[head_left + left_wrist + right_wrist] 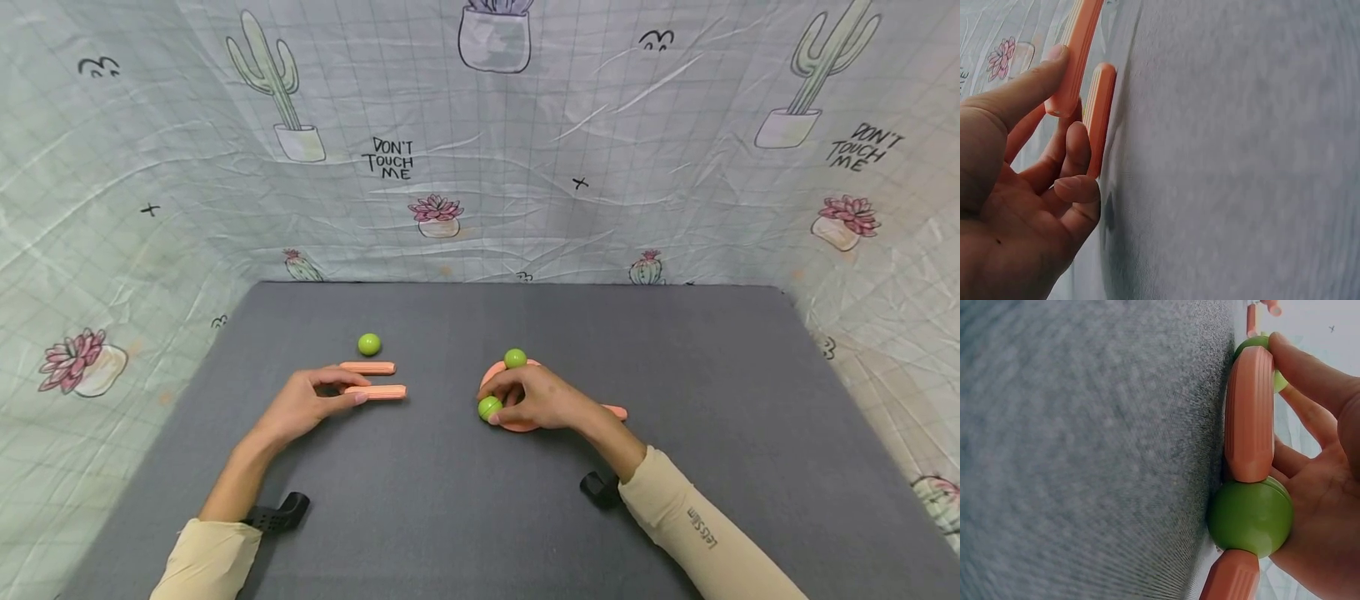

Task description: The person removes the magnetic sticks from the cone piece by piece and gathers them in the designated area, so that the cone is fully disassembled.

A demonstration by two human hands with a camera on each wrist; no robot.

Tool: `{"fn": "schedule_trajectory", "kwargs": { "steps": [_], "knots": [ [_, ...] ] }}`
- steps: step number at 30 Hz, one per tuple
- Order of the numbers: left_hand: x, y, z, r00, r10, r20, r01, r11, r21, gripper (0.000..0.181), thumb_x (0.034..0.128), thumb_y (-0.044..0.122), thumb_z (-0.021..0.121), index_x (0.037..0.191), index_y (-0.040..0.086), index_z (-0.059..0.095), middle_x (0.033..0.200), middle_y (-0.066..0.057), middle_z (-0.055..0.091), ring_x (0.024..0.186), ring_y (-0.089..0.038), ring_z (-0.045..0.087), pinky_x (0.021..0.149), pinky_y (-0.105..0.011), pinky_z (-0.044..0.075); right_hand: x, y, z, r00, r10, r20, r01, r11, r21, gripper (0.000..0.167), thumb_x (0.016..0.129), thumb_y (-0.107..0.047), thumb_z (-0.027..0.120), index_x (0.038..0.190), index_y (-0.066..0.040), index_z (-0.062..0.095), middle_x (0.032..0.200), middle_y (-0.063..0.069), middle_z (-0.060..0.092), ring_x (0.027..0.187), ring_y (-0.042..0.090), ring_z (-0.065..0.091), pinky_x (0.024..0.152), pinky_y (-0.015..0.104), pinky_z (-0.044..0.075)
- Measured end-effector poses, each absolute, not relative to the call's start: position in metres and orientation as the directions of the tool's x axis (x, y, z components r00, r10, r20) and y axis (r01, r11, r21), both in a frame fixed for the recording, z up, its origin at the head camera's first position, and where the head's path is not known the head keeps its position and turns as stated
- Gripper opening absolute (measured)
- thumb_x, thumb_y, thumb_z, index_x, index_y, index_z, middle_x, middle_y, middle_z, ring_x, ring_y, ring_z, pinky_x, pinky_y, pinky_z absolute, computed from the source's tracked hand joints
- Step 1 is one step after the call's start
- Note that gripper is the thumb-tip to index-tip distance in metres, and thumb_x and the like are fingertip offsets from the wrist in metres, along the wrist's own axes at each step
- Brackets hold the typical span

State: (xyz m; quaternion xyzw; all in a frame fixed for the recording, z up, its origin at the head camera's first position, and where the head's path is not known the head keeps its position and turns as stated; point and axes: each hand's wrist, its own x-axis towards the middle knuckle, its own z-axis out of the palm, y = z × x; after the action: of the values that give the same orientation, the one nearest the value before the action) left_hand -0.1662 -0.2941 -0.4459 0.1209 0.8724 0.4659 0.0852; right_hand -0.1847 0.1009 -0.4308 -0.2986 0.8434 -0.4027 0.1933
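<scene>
My left hand pinches a ribbed orange stick between thumb and fingers, slightly above the table in the left wrist view. Just behind it lies a second orange stick, close to the curled fingers. With thumb and fingertips, my right hand grips a green ball on an orange piece with a rounded outline, partly hidden by the hand. Another green ball sits at its far edge. In the right wrist view, a near green ball joins two orange sticks.
A loose green ball lies behind the left-hand sticks. The grey table is bounded by a patterned cloth at the back and sides. Black wrist devices hang at both forearms.
</scene>
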Motion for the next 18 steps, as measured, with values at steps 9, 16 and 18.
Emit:
{"fn": "schedule_trajectory", "kwargs": {
  "steps": [9,16,18],
  "knots": [
    [-0.164,-0.304,-0.445,-0.987,0.146,-0.065,0.045,0.647,0.761,0.034,0.0912,0.046,0.079,0.118,0.025,0.079,0.124,-0.004,0.074,0.106,-0.003,0.063,0.086,-0.021,0.05,-0.184,0.102,-0.43,-0.748,-0.658,-0.083,-0.347,0.495,-0.796,0.031,0.09,-0.014,0.083,0.121,-0.014,0.077,0.103,0.001,0.077,0.087,0.008,0.069,0.083,0.022,0.055],
    [-0.164,-0.305,-0.448,-0.989,0.148,-0.007,0.095,0.671,0.736,0.03,0.0911,0.037,0.082,0.115,0.018,0.08,0.118,-0.007,0.076,0.102,0.004,0.061,0.084,-0.018,0.049,-0.183,0.102,-0.429,-0.747,-0.661,-0.072,-0.363,0.497,-0.788,0.031,0.091,-0.015,0.082,0.121,-0.014,0.077,0.105,-0.001,0.077,0.086,0.009,0.068,0.082,0.023,0.055],
    [-0.164,-0.307,-0.45,-0.988,0.154,0.007,0.111,0.681,0.724,0.029,0.0912,0.035,0.082,0.115,0.018,0.08,0.114,-0.007,0.077,0.099,0.005,0.061,0.083,-0.018,0.049,-0.182,0.101,-0.43,-0.748,-0.66,-0.069,-0.366,0.497,-0.787,0.03,0.091,-0.015,0.082,0.121,-0.015,0.078,0.105,-0.001,0.076,0.086,0.009,0.068,0.082,0.023,0.056]
  ]
}}
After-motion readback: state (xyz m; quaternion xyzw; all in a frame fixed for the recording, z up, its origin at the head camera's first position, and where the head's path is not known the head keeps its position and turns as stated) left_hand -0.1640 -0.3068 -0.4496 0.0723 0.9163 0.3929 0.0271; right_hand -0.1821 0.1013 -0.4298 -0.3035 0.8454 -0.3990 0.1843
